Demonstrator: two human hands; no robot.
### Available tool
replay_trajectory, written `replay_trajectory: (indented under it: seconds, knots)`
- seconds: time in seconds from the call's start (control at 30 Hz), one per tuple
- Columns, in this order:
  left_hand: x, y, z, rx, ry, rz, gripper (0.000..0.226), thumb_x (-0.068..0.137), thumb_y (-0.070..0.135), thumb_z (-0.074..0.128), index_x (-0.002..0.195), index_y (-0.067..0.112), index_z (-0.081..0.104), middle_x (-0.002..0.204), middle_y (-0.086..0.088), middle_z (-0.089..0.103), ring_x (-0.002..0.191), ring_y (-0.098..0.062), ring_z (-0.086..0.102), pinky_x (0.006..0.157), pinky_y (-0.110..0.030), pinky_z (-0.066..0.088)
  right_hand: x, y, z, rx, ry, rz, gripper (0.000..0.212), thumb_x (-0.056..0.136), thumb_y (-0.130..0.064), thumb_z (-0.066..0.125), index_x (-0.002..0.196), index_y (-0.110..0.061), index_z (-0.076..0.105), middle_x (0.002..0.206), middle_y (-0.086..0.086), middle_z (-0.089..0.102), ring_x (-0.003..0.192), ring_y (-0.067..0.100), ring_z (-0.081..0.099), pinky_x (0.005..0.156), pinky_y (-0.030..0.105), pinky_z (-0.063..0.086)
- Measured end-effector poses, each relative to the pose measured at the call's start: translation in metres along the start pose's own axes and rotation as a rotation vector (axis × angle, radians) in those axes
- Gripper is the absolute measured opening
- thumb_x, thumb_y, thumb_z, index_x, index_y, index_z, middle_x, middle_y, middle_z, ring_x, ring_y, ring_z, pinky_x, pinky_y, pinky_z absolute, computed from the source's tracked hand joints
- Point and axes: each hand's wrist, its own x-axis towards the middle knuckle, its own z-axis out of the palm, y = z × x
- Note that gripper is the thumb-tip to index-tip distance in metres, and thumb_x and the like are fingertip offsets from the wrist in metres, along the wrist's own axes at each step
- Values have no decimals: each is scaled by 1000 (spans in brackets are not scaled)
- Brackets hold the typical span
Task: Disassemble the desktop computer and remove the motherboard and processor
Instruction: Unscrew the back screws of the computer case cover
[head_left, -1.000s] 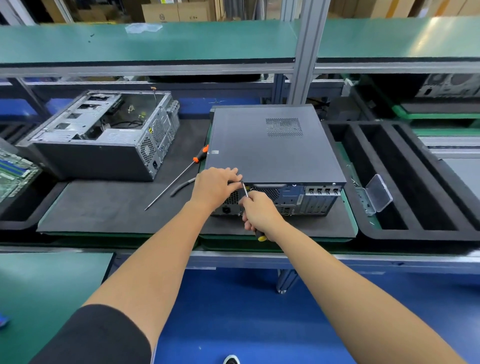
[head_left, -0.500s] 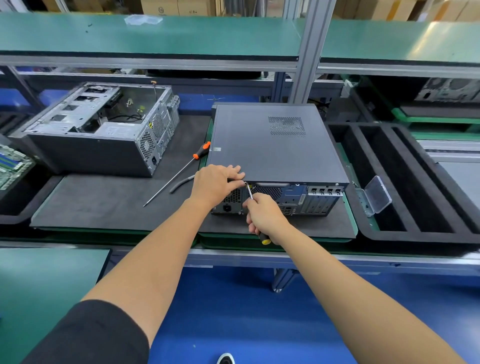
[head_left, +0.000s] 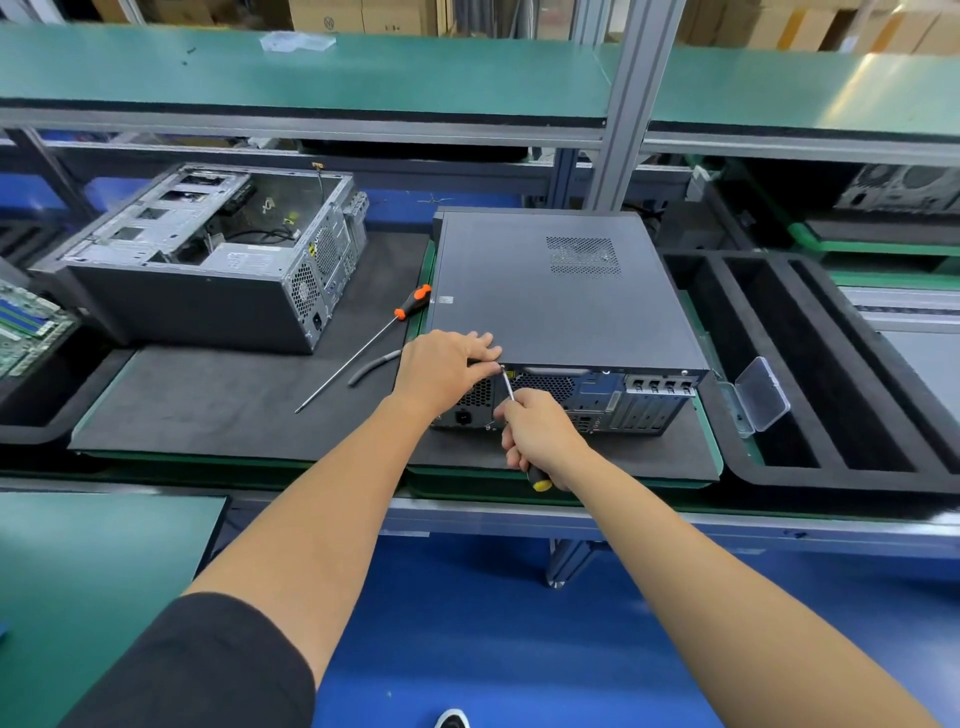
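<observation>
Right hand (head_left: 540, 441) is wrapped round the screwdriver (head_left: 537, 480), tip at the rear top edge of the closed computer (head_left: 550, 291) on the mat; left hand (head_left: 444, 366) pinches beside it. A tilted tip could slip out and strip the screw, or jab those fingers.

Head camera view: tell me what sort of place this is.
Most likely a computer teardown or recycling line in a workshop. A closed desktop case and an opened, stripped case lie on foam mats, beside a compartmented foam tray, under green-topped shelving.
</observation>
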Motion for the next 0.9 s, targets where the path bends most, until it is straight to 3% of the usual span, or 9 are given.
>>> replay_trajectory:
  seconds: [0.37,0.5,0.6,0.63,0.7,0.77,0.8,0.87,0.9]
  knots:
    - [0,0,-2,36,1,-1,29,90,48,58,117,40,66,129,19,58,126,2,47,83,-21,40,-2,-1,5,60,33,19,22,102,-16,36,102,-12,57,71,7,57,44,13,49,39,22,39]
    - [-1,2,-4,29,-19,-13,29,91,47,58,118,40,65,130,18,58,127,1,46,88,-25,43,0,-10,15,19,103,55,20,102,-14,36,110,-7,54,74,11,60,46,15,54,41,24,43]
    - [-2,3,-5,23,-54,-14,28,93,40,58,121,39,64,132,16,57,128,0,46,93,-26,43,0,-15,25,-160,193,12,11,98,-10,42,104,-5,50,96,19,63,72,28,67,57,31,55]
    - [-1,2,-6,26,-75,-7,28,94,36,58,122,38,64,133,16,56,129,-1,45,95,-27,43,0,-15,29,-215,218,-6,10,96,-8,45,103,-4,50,104,20,62,84,32,67,65,34,56]
    - [-1,3,-10,-4,-134,16,29,94,26,57,122,32,65,133,12,57,129,-4,47,100,-29,41,-1,-15,33,-311,274,-20,19,94,-7,49,111,0,52,112,19,60,95,32,64,68,32,49]
    - [-9,7,-17,-166,-106,27,26,91,13,58,111,20,72,120,3,68,117,-12,59,98,-31,46,-1,-15,33,-371,283,-28,23,93,-9,51,114,1,52,113,18,60,97,32,62,67,31,44]
    - [-15,10,-18,-237,-23,3,22,87,9,58,100,14,76,104,-1,73,100,-15,66,88,-31,51,-1,-14,31,-401,272,-33,24,93,-10,52,114,1,52,113,18,60,98,32,61,67,30,43]
    - [-27,17,-17,-328,129,-167,17,81,8,58,80,10,74,71,1,71,69,-16,65,65,-26,52,-1,-14,26,-475,238,-43,25,93,-13,55,113,1,51,115,19,59,100,33,60,68,30,41]
    - [-31,21,-16,-411,98,-307,16,82,11,58,75,8,72,63,1,68,61,-17,63,59,-25,51,0,-15,24,-506,219,-46,26,93,-14,56,114,1,51,116,19,59,102,33,60,69,30,42]
